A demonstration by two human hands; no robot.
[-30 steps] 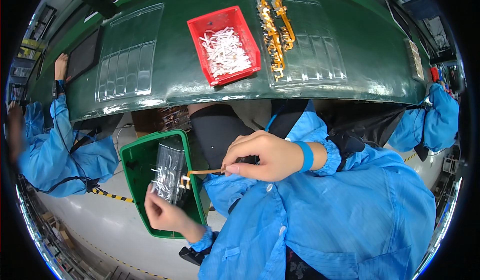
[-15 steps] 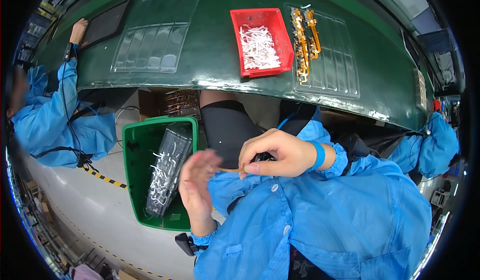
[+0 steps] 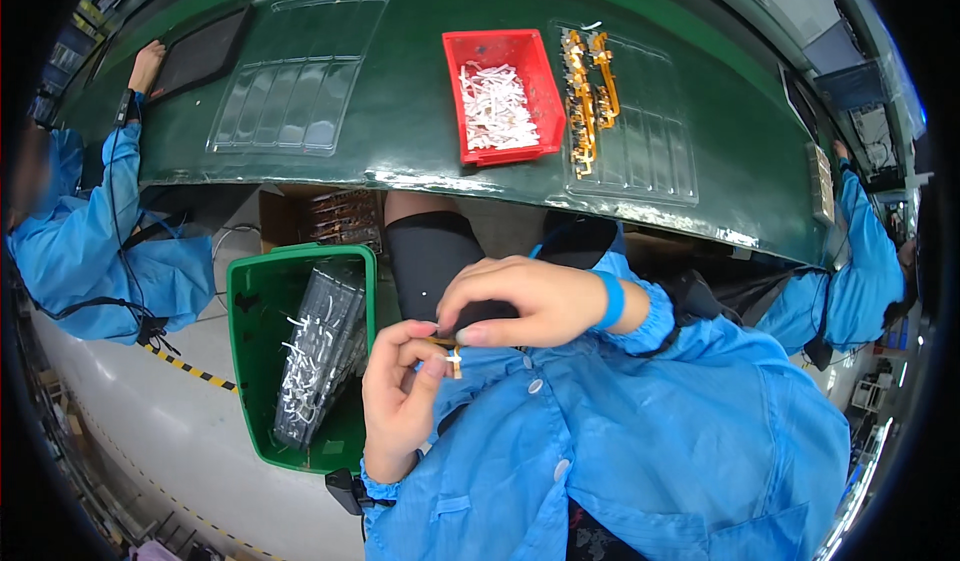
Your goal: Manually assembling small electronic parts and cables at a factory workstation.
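Note:
Above my lap, my left hand (image 3: pixel 398 386) and my right hand (image 3: pixel 525 299) meet with their fingertips close together. Between them is a small orange-brown flexible circuit strip (image 3: pixel 440 341), with a white bit (image 3: pixel 454 363) showing by my left thumb. My right thumb and forefinger pinch the strip, and the left fingers are closed at its other side. Most of the strip is hidden by my fingers. Beyond my hands, several orange flexible circuits (image 3: pixel 582 101) lie on a clear plastic tray (image 3: pixel 655 136) on the green table (image 3: pixel 410 101).
A red bin (image 3: pixel 515 156) holds many white strips. Another clear tray (image 3: pixel 290 101) lies to its left. Beside my left leg stands a green bin (image 3: pixel 245 361) with dark plastic trays (image 3: pixel 325 331) and white scraps inside. Blue-sleeved co-workers (image 3: pixel 105 251) sit on both sides.
My left hand, blurred and spread before, has come in to my right hand and closed at the strip. A white bit now shows there. The whole view has shifted slightly.

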